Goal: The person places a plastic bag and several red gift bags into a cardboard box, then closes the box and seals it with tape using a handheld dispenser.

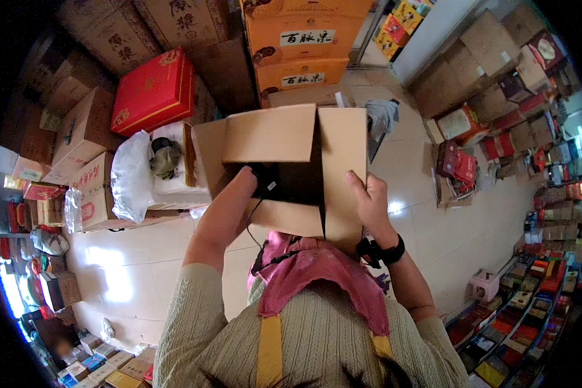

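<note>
An open cardboard box (344, 145) is held up before my body, its flaps spread around a dark opening. My right hand (372, 196) grips its right side, the thumb lying on the flap and the fingers largely hidden behind the edge. My left forearm (223, 218) reaches into the opening. A black device (266, 180) with a small white label sits by that wrist, and a thin black cable (253, 213) runs down from there. Inside the box my left hand is hidden, so I cannot tell what it touches. A black wristband (390, 250) is around my right wrist.
Orange cartons (305, 48) are stacked ahead. To the left, a red gift box (150, 92) and bubble wrap (131, 174) rest on cartons. An open carton of red items (458, 167) lies on the tiled floor (427, 228) at right. Shelves of small boxes (519, 300) stand lower right.
</note>
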`<state>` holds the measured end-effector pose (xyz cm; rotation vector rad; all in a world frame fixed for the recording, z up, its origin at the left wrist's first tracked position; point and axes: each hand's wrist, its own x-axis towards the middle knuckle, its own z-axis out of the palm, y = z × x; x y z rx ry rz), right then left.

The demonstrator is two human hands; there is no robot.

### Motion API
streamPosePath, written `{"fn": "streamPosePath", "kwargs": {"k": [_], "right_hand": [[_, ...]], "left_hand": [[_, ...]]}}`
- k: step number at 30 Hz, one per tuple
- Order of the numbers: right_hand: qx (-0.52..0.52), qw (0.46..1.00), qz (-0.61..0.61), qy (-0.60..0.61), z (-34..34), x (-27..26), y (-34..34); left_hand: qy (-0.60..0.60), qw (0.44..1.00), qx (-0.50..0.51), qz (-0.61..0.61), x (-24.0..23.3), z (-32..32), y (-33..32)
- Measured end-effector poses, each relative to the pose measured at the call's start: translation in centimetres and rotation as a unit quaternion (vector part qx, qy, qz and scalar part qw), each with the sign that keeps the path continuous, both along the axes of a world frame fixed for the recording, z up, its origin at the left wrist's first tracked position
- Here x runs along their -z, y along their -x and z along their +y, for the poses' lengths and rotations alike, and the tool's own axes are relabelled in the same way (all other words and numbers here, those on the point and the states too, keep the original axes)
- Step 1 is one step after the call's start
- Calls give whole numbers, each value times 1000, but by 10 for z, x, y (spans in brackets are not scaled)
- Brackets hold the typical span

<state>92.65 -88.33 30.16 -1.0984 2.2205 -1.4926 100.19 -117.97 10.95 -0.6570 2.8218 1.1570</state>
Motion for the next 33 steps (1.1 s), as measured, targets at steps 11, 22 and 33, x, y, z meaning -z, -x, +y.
{"fn": "streamPosePath", "kwargs": {"k": [11,22,33], "right_hand": [[174,972,-154,26,35,38,-6],[242,939,-223,97,76,-11,-43],[264,931,-190,167,220,-21,-56]], "left_hand": [[-25,998,41,49,-152,136,-5],[-4,980,92,178,-176,172,-17],[33,923,161,348,-216,272,-22]]}}
